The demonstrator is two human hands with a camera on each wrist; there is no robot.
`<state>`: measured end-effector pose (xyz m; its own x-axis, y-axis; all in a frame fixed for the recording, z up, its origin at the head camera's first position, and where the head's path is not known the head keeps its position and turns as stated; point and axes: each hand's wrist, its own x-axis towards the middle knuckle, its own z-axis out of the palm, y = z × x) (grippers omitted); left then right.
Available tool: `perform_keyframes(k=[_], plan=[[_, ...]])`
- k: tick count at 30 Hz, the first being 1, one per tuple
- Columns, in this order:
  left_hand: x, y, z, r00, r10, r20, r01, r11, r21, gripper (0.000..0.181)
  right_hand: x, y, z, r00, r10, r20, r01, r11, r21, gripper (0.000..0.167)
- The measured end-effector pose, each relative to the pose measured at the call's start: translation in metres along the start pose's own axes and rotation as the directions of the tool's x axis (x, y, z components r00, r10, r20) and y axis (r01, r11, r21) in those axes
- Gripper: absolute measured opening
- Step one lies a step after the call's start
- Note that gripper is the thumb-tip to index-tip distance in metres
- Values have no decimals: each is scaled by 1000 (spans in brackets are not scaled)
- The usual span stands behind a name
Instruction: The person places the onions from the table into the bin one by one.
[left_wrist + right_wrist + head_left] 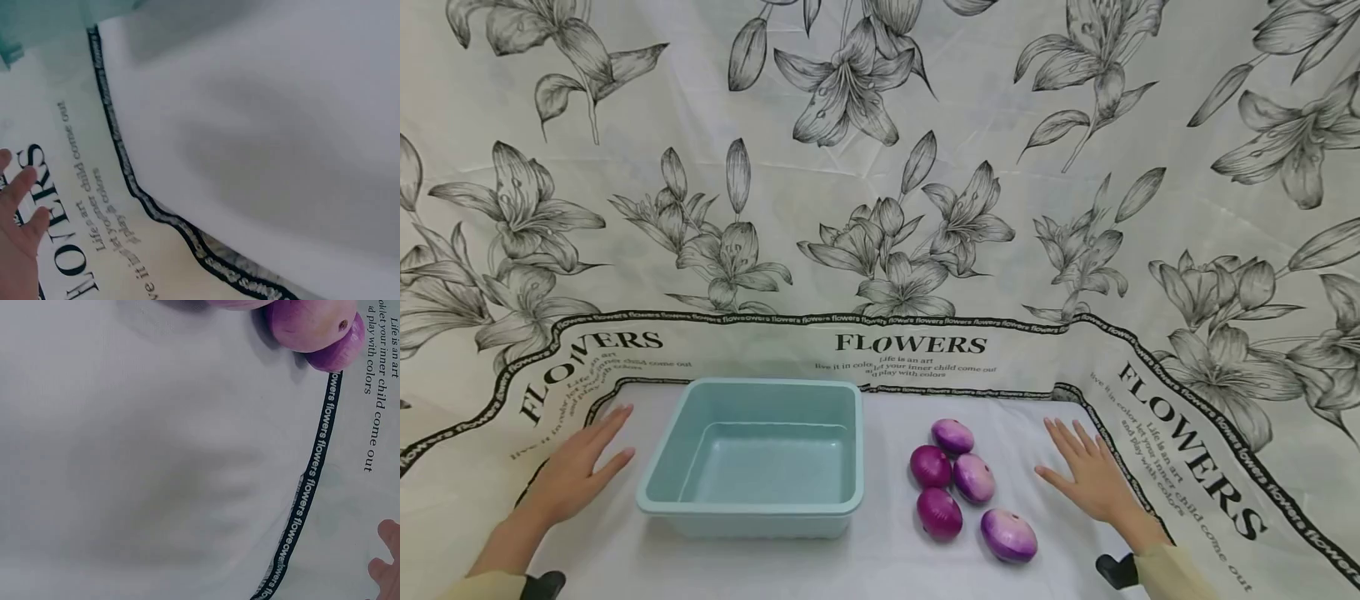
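Purple, glossy, rounded onions (930, 467), five in all, lay on a white, cloth-covered desk (895, 575), to the right of a pale blue-green, rectangular plastic basin (752, 507). Four were bunched together, touching or nearly so, two of them deep magenta and two streaked with white; the fifth, a white-streaked onion (1009, 536), lay nearer the person, a little apart. Both hands held nothing: the left hand (576, 471) spread its fingers wide just beyond the basin's left side, and the right hand (1090, 475) was likewise spread, to the right of the onions and apart from them. Behind everything hung a white curtain printed with grey lilies (898, 283). The onions looked firm and light enough for one hand, though their true weight could not be seen; their shiny, curved skins were probably slippery and inclined to roll. The surest hold seemed to be round the widest part, thumb opposite fingers, and the lone onion offered the most room for that. The basin looked stiff, light and hard to break, its broad, turned-out rim best taken at the two short sides.
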<state>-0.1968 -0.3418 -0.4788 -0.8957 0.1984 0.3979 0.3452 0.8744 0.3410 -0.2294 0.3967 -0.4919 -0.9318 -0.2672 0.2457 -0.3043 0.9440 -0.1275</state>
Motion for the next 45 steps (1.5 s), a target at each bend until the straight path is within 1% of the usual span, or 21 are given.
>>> perform_keyframes(k=[3, 5, 7, 10, 11, 14, 18, 19, 24, 26, 30, 32, 34, 36, 41, 45], plan=[[5, 9, 2, 998, -57, 42, 60, 994, -89, 60, -2, -4, 4, 1000, 23, -6, -23, 999, 49, 80], [8, 15, 3, 990, -106, 91, 118, 983, -140, 57, -4, -6, 7, 999, 36, -2, -35, 996, 79, 81], [10, 21, 4, 980, -151, 129, 172, 970, -172, 56, -6, -8, 11, 999, 36, -1, -36, 995, 96, 80], [13, 29, 5, 958, -219, 184, 253, 948, -192, 58, -8, -10, 17, 999, 24, -27, -21, 994, 103, 78], [14, 30, 5, 952, -238, 193, 274, 943, -191, 59, -8, -11, 19, 999, 23, -36, -19, 994, 109, 78], [17, 34, 6, 927, -302, 223, 343, 922, -181, 61, -11, -13, 24, 997, 41, -59, -33, 989, 144, 76], [17, 39, 8, 902, -366, 229, 409, 895, -180, 62, -16, -19, 28, 995, 94, -26, -87, 976, 198, 76], [17, 40, 9, 898, -377, 228, 420, 888, -186, 61, -17, -22, 28, 994, 108, -9, -104, 972, 210, 76], [17, 47, 12, 886, -401, 233, 452, 857, -246, 59, -25, -33, 31, 982, 170, 77, -185, 942, 279, 72], [17, 49, 14, 885, -399, 238, 455, 847, -273, 57, -27, -37, 33, 978, 184, 94, -205, 930, 306, 70], [18, 53, 17, 877, -406, 256, 473, 822, -318, 57, -32, -43, 36, 972, 198, 123, -230, 903, 363, 69], [20, 53, 19, 871, -416, 262, 485, 811, -327, 59, -34, -46, 39, 970, 202, 139, -241, 889, 390, 69], [20, 52, 22, 866, -427, 260, 496, 802, -333, 59, -36, -48, 42, 967, 205, 148, -249, 877, 412, 68], [21, 52, 24, 864, -435, 251, 500, 797, -339, 58, -39, -49, 44, 966, 210, 150, -255, 864, 434, 68], [21, 51, 27, 865, -449, 225, 502, 785, -363, 56, -44, -51, 48, 958, 224, 178, -282, 841, 462, 66], [25, 52, 28, 856, -468, 219, 516, 766, -382, 56, -46, -53, 47, 948, 241, 206, -314, 811, 493, 64]])
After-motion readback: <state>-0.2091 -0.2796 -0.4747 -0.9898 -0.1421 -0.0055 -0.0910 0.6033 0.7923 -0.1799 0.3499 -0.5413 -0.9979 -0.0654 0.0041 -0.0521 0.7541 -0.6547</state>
